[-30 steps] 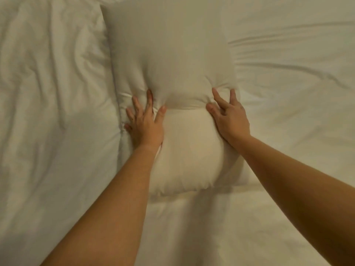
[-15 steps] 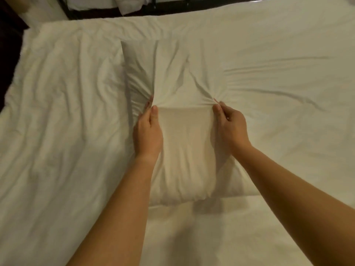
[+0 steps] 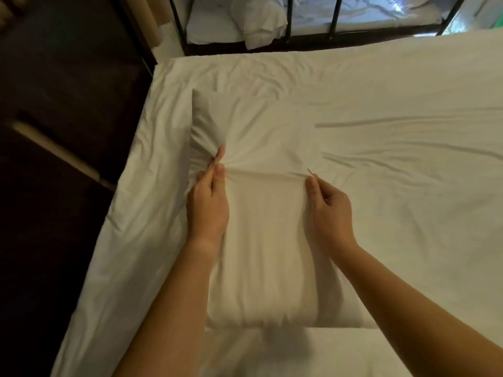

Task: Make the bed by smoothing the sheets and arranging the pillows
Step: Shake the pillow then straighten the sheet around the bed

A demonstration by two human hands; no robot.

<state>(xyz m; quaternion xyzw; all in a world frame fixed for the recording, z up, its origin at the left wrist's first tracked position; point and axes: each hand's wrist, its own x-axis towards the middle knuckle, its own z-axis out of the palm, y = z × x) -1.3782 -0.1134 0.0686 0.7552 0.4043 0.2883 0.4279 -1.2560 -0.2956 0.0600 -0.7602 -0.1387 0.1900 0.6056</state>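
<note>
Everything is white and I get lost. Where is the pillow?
In the head view the pillow lies mid-frame on the sheet, near the bed's left edge, with the left hand and the right hand each pinching its cover.

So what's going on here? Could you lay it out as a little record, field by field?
Setting: a bed with a wrinkled white sheet, a black metal frame at its far end
Main item: pillow lying on the sheet, its far half inside a pillowcase
Left hand: pinches the pillowcase's open edge, left side
Right hand: pinches the same edge, right side
Fabric: creases fan out from both pinches
Stage: near half of the pillow not yet covered
Beyond the frame: more white bedding
</note>
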